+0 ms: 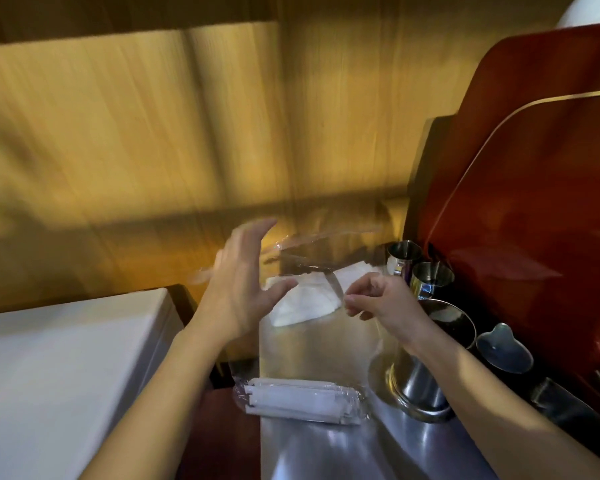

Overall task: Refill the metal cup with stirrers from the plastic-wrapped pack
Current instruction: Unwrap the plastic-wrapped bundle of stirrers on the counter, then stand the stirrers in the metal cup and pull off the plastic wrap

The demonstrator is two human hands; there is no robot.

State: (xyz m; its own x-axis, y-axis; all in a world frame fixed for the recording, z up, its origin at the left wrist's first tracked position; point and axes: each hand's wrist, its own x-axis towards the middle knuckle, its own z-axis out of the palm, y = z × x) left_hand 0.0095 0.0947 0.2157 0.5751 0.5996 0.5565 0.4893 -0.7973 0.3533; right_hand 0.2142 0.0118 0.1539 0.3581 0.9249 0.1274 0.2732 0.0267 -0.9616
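3 metal cups (426,355), 1 stirrer pack (302,400), 2 hands (238,289).

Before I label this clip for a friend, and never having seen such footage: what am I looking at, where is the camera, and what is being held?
No machine here: a person's two bare hands, filmed by one camera worn on the head, looking forward and down. The picture is blurred by motion. The right hand pinches the top edge of a clear plastic bag, its grip closed on the film. The left hand is spread open beside the bag; whether it touches the bag is unclear. White paper-wrapped stirrers lie at the bag's bottom, on a shiny steel counter. Beside them stands a large metal cup, with smaller metal cups behind it.
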